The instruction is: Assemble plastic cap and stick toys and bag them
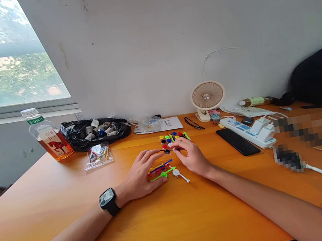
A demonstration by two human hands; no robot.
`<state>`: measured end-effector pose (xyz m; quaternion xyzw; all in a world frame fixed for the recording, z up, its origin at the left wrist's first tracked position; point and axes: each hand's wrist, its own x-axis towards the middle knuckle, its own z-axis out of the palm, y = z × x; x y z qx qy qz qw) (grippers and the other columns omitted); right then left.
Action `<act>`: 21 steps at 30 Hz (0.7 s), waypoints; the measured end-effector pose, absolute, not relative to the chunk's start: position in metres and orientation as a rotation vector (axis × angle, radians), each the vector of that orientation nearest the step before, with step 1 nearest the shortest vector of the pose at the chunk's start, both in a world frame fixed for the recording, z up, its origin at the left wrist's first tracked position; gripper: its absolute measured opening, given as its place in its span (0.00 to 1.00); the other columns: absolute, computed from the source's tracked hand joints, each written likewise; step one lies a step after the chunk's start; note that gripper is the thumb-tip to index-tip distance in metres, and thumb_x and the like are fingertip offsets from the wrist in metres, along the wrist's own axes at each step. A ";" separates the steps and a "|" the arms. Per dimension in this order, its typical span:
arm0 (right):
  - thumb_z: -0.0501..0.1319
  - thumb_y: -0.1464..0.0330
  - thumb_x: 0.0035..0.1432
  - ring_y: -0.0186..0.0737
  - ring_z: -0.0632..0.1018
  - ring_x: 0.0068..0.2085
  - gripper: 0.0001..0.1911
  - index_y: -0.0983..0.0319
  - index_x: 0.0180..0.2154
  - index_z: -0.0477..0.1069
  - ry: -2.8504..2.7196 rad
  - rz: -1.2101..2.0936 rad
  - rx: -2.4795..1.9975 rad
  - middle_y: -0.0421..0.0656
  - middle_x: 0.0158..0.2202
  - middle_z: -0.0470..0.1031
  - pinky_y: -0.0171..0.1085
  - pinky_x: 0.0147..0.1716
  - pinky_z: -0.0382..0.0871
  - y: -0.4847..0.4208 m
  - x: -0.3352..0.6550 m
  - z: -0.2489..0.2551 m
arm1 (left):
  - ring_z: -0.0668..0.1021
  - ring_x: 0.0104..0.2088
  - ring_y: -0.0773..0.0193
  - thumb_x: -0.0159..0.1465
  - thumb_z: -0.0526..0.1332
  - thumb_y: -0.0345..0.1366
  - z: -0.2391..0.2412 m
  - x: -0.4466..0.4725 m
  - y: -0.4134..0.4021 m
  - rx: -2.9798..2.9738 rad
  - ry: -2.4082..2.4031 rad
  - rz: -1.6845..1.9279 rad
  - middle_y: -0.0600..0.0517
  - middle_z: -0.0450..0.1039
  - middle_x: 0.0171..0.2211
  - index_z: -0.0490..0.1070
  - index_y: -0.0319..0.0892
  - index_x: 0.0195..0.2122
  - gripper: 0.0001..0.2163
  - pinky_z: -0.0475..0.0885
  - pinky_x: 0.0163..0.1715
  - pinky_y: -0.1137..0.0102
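Note:
My right hand (194, 157) pinches a thin black spinner arrow (167, 150) between thumb and fingers, just above the table. Stretched out from the left, my left hand (143, 173) has its fingers apart, with the index fingertip at the arrow's left end. Under and beside that hand lie a blue spinner arrow (168, 162), a red spinner arrow (158, 170), partly hidden, and a green spinner arrow (164, 174). A white spinner arrow (183, 175) rests to their right. Behind the hands sit several small coloured round pieces (167, 138), partly covered by my right hand.
On the left stand a tea bottle (51, 141), a black plastic bag (99, 141) of scraps and a clear packet (98, 156). A small fan (208, 96), glasses (194, 123), a phone (238, 141), a power strip (248, 132) and cables occupy the back and right.

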<state>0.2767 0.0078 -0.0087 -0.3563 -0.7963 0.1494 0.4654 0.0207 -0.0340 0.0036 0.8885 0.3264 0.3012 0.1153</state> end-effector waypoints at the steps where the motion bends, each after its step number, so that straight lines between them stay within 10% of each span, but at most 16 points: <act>1: 0.58 0.71 0.69 0.47 0.78 0.48 0.10 0.57 0.46 0.78 -1.950 0.346 -0.882 0.48 0.45 0.76 0.48 0.51 0.75 0.008 0.277 -0.009 | 0.66 0.67 0.46 0.69 0.66 0.50 0.003 0.020 -0.034 2.604 0.968 0.872 0.44 0.63 0.70 0.58 0.53 0.72 0.33 0.66 0.67 0.48; 21: 0.53 0.74 0.72 0.48 0.77 0.56 0.14 0.57 0.49 0.76 -2.245 0.292 -0.781 0.50 0.53 0.72 0.50 0.58 0.73 0.016 0.284 -0.014 | 0.64 0.69 0.45 0.72 0.62 0.50 -0.004 0.019 -0.031 2.638 0.953 0.740 0.45 0.60 0.72 0.60 0.53 0.72 0.29 0.66 0.68 0.45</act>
